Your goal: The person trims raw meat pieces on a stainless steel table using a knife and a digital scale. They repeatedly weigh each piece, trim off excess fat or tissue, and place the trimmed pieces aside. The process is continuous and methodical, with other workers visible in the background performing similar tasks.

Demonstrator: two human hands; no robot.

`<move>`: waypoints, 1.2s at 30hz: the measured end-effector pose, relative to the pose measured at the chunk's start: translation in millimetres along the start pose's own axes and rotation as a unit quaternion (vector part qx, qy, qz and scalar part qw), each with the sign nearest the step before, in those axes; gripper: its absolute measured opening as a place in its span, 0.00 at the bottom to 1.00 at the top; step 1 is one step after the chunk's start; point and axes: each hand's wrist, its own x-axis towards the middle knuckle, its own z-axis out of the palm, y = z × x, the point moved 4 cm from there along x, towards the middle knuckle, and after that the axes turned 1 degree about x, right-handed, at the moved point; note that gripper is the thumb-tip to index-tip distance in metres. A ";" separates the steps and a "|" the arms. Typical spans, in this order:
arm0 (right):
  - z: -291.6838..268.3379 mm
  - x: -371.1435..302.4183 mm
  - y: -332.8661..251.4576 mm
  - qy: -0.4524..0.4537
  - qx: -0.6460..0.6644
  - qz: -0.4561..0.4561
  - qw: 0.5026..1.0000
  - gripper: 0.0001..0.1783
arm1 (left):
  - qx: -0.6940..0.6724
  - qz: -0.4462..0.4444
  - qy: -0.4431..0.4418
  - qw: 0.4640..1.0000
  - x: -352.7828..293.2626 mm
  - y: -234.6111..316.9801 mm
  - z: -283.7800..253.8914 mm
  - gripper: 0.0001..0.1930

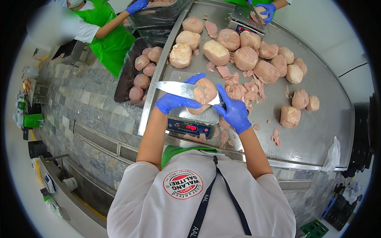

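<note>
My left hand [174, 101], in a blue glove, grasps a rounded pale pink lump of meat [205, 93] above the small steel digital scale [189, 122] on the stainless steel surface [317, 131]. My right hand [234, 112] is clenched on the handle of a broad steel knife [176, 89], its blade against the lump. More pink lumps [246, 58] lie beyond.

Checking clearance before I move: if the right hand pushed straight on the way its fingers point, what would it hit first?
The right hand points up-left, so it would probably meet the meat lump over the scale first; depth is unclear.
</note>
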 end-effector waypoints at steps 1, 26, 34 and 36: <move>1.4 9.5 -8.1 -0.010 -0.007 0.003 1.000 0.44 | 0.005 -0.002 -0.013 1.000 2.7 4.3 1.8 0.58; -28.2 33.4 -43.6 -0.206 -0.014 -0.045 0.977 0.41 | -0.181 0.010 0.072 0.981 -24.9 -66.1 -28.1 0.27; -4.0 34.0 -62.1 -0.184 -0.020 -0.029 0.982 0.44 | 0.000 0.071 0.253 0.965 -0.7 -80.7 -43.3 0.20; -11.7 28.4 -57.1 -0.209 -0.014 -0.022 0.978 0.44 | -0.188 0.013 0.226 0.956 4.5 -79.6 -43.2 0.22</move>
